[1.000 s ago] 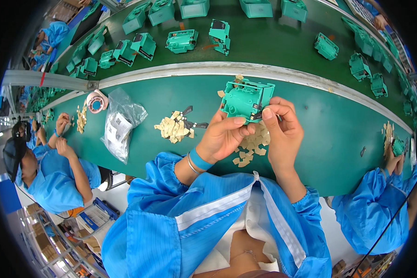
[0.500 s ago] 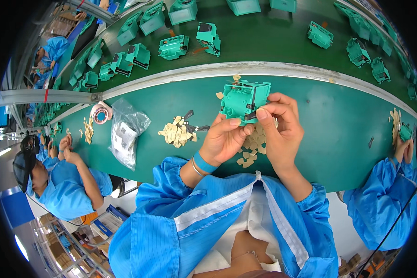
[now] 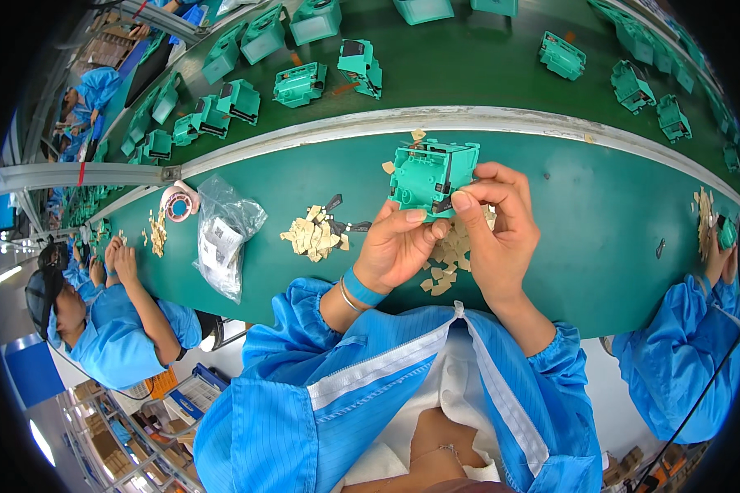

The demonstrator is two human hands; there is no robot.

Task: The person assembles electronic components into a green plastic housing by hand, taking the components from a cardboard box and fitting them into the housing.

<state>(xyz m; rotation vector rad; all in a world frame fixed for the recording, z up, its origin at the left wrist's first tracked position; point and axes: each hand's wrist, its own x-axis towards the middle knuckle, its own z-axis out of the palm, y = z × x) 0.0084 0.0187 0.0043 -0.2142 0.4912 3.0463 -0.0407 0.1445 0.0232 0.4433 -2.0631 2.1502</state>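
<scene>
In the head view, taken as a clock centred on the green case [image 3: 415, 179], the left hand [image 3: 396, 253] holds it from seven o'clock, thumb along the near edge, fingers curled beneath. The right hand [image 3: 500, 218], at four, pinches the near right corner between thumb and bent fingers, beside a black strip [image 3: 442, 204]; whether it grips the strip or the wall, I cannot tell. The case is held up over the table [image 3: 600, 238], open side tilted toward the person.

A firm left grip would best take the push of the right thumb; pressing close to the corner, squarely and gently, should spare the thin walls.

The case looks like moulded plastic, boxy, with a smooth curved trough and small raised rings. Matt, flat, buff chips [image 3: 446, 275] lie heaped at half past five; more chips [image 3: 312, 236] and slim black pieces [image 3: 355, 226] at eight. Beyond them sits a crinkled clear bag [image 3: 237, 209].
</scene>
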